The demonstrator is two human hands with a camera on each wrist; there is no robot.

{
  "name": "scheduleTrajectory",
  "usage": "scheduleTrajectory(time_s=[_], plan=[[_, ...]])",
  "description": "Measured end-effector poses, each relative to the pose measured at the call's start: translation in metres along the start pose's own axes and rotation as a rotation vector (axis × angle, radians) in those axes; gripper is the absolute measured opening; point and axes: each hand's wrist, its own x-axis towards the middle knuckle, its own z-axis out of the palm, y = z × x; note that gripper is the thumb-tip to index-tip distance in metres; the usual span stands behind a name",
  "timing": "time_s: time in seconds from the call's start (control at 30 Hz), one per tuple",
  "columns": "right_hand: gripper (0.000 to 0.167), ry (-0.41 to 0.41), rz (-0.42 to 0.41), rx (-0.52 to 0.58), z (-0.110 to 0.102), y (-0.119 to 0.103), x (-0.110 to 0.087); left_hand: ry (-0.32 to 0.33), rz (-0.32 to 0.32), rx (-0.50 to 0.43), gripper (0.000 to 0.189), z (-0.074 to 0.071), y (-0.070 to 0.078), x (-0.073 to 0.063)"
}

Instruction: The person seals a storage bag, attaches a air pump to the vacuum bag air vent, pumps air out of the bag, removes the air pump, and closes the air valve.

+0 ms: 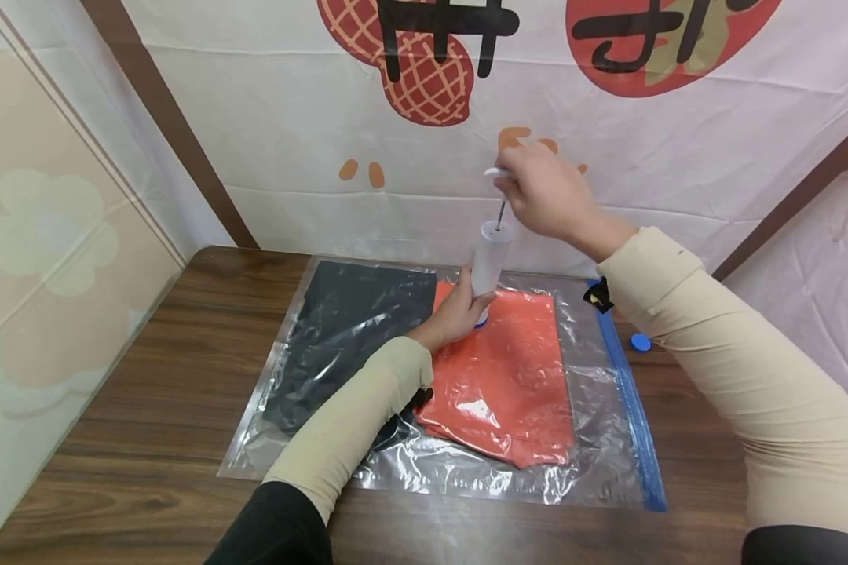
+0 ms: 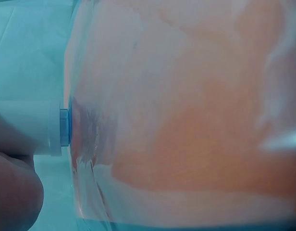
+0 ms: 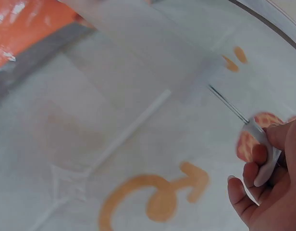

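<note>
A white cylindrical hand pump [image 1: 490, 259] stands tilted over a clear storage bag [image 1: 597, 424]. My left hand [image 1: 455, 314] grips the lower part of its body. With my right hand [image 1: 547, 192] I hold the pump's white handle [image 3: 264, 149], raised so that a thin metal rod [image 1: 501, 213] shows between handle and cylinder. In the left wrist view, the pump's base meets a blue valve [image 2: 65, 127] on the bag. Inside the bag lie a folded red-orange fabric [image 1: 509, 377] on the right and a dark fabric [image 1: 367, 337] on the left.
The bag lies on a brown wooden table [image 1: 134, 408]. Its blue zip edge [image 1: 634, 424] runs down the right side. A small blue cap [image 1: 640, 342] sits beyond that edge. Behind the table hangs a printed white cloth backdrop [image 1: 290, 118].
</note>
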Motion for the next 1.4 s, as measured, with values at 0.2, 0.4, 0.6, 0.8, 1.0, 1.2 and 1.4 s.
scheduleTrajectory(time_s=[0.2,0.4,0.6,0.8,1.0,1.2,1.4], plan=[[0.02,0.13,0.012,0.081,-0.032,-0.007,0.015,-0.01,-0.023,-0.001,0.067,0.0,0.002,0.0],[0.029,0.28,0.013,0.011,-0.058,-0.01,0.022,-0.012,-0.025,0.003,0.067,-0.001,0.003,0.001],[0.034,0.356,0.033,-0.012,-0.07,-0.01,0.023,-0.013,-0.037,-0.002,0.066,0.0,0.003,0.001],[0.036,0.394,0.021,-0.015,-0.071,-0.009,0.024,-0.014,-0.034,-0.008,0.065,0.001,0.003,0.001],[0.036,0.346,0.048,0.002,-0.068,-0.01,0.022,-0.013,-0.031,-0.014,0.066,0.001,0.001,0.001],[0.032,0.26,0.047,0.028,-0.057,-0.008,0.016,-0.014,-0.032,-0.016,0.067,0.002,0.0,0.0],[0.027,0.107,0.05,0.073,-0.034,-0.004,0.008,-0.012,-0.027,-0.011,0.067,0.002,-0.001,-0.001]])
